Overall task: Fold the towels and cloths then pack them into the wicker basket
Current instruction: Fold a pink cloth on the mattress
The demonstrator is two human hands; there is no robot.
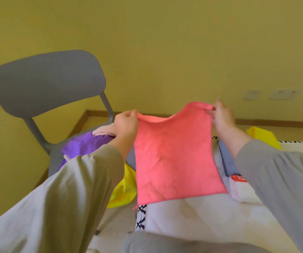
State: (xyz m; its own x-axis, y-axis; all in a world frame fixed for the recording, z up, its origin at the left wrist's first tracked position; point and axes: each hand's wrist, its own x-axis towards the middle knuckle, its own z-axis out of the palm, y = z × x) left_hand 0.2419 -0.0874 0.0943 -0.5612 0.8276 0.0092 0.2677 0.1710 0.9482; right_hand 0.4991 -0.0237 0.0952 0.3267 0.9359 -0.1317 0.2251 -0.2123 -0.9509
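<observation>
A pink cloth (174, 157) hangs in the air in front of me, spread flat between both hands. My left hand (126, 127) pinches its top left corner. At the top right corner my right hand (222, 118) pinches the cloth too. The cloth's lower edge hangs just above a white surface (192, 216). A purple cloth (85, 145) and a pale pink cloth (104, 131) lie on the seat of a grey chair (46, 83) to the left. Yellow cloth (124, 190) shows below my left forearm. No wicker basket is in view.
More yellow cloth (263, 136) lies at the far right. A blue-grey striped cloth (227, 159) and a white item with a red label (239, 187) lie under my right forearm. A black-patterned trim (140, 216) edges the white surface. A yellow wall stands behind.
</observation>
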